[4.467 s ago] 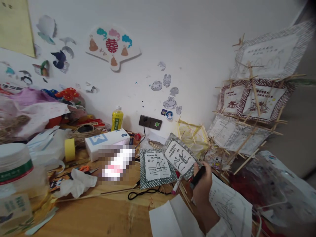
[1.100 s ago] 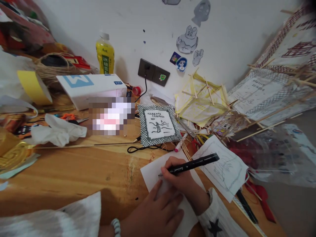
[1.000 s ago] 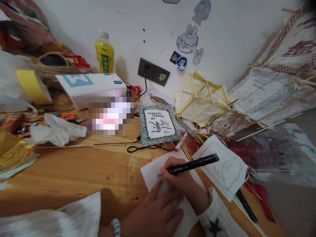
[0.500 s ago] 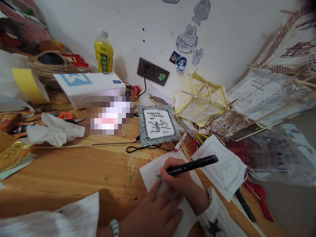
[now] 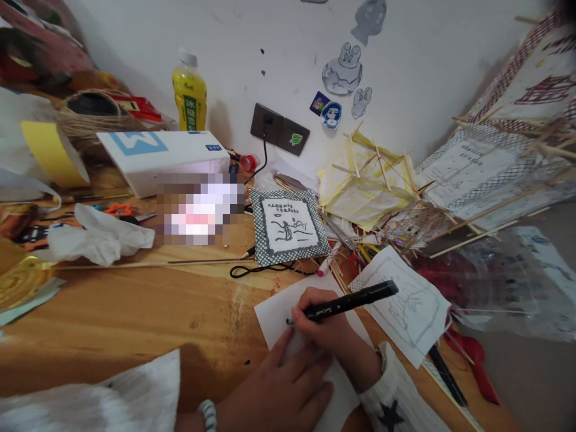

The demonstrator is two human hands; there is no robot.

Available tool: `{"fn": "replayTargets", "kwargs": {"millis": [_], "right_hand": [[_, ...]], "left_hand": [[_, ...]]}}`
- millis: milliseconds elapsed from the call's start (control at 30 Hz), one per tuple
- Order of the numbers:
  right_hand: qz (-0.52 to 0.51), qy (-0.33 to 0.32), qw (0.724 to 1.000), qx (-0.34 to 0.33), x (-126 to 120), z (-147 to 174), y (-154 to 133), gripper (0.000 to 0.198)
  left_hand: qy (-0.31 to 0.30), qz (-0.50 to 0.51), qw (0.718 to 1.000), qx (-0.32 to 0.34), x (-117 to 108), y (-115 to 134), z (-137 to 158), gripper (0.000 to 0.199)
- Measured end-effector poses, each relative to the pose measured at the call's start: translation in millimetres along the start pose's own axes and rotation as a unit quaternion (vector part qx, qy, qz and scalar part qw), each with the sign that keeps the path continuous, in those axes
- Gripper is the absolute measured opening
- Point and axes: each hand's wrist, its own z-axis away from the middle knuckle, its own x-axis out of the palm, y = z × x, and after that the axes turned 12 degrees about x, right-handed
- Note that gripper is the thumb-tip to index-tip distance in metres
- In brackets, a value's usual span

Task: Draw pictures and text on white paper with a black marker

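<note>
My right hand (image 5: pixel 330 327) is closed round a black marker pen (image 5: pixel 353 301), its tip down on a sheet of white paper (image 5: pixel 276 306). A small dark mark shows at the tip. Flat on the same sheet lies my left hand (image 5: pixel 288 384), fingers stretched out, its index fingertip close below the pen tip. Beyond the sheet stands a card with a black patterned border and ink drawing (image 5: pixel 290 228). To the right of my hands is a paper with a pencil sketch (image 5: pixel 405 303).
A yellow paper-and-stick frame (image 5: pixel 366 180) and larger white paper frames (image 5: pixel 472 162) crowd the right. At the back are a white box (image 5: pixel 166 156) and a yellow drink bottle (image 5: pixel 189 93). Crumpled tissue (image 5: pixel 101 234) and a thin stick (image 5: pixel 148 264) lie left. A black cord (image 5: pixel 265 272) curls nearby.
The dark mark at the pen tip looks slightly larger. Both hands stay in nearly the same place, and the view has shifted very slightly.
</note>
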Motion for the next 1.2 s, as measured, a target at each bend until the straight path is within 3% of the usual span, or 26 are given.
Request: {"fn": "replayTargets", "kwargs": {"millis": [467, 967, 1067, 1200], "right_hand": [[-0.005, -0.003, 1.0, 0.009, -0.4, 1.5, 0.2, 0.017], [-0.007, -0.005, 1.0, 0.007, 0.9, 0.2, -2.2, 0.019], [-0.013, 0.013, 1.0, 0.011, 0.2, 0.5, -1.0, 0.019], [-0.008, 0.042, 0.999, 0.011, -2.2, -0.2, 2.6, 0.022]], "left_hand": [[-0.018, 0.015, 1.0, 0.005, -1.6, -1.8, -0.3, 0.033], [-0.016, 0.013, 1.0, -0.001, 0.9, -1.3, -0.9, 0.026], [0.003, 0.006, 1.0, -0.001, 2.5, -0.2, -0.1, 0.024], [-0.03, 0.018, 0.999, 0.011, -1.7, -0.4, 0.8, 0.026]]}}
